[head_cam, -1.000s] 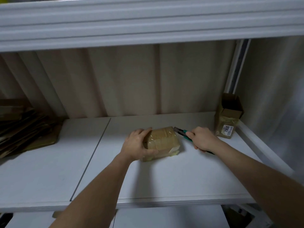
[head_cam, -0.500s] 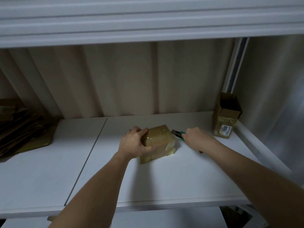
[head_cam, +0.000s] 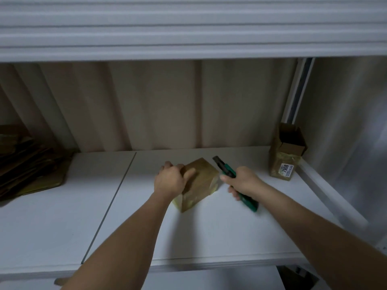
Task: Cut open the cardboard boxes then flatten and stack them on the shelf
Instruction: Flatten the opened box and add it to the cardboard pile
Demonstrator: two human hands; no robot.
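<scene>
A small taped cardboard box (head_cam: 202, 181) sits on the white shelf (head_cam: 209, 233), turned corner-on toward me. My left hand (head_cam: 170, 181) grips its left top edge, thumb lying across the top face. My right hand (head_cam: 240, 182) holds a green-handled utility knife (head_cam: 230, 174) just right of the box; the dark blade end points up and away, clear of the cardboard. A second box (head_cam: 285, 155), upright with its top flaps open and a white "7908" label, stands at the shelf's back right corner.
A pile of flattened cardboard (head_cam: 27, 164) lies at the far left of the shelf. An upper shelf (head_cam: 188, 28) overhangs close above. A raised white rail (head_cam: 328, 185) runs along the shelf's right edge. A seam (head_cam: 113, 201) divides the shelf boards.
The small box has been rotated so a corner faces me. The knife has lifted off the box's right side, its blade now pointing upward, and more of the green handle shows.
</scene>
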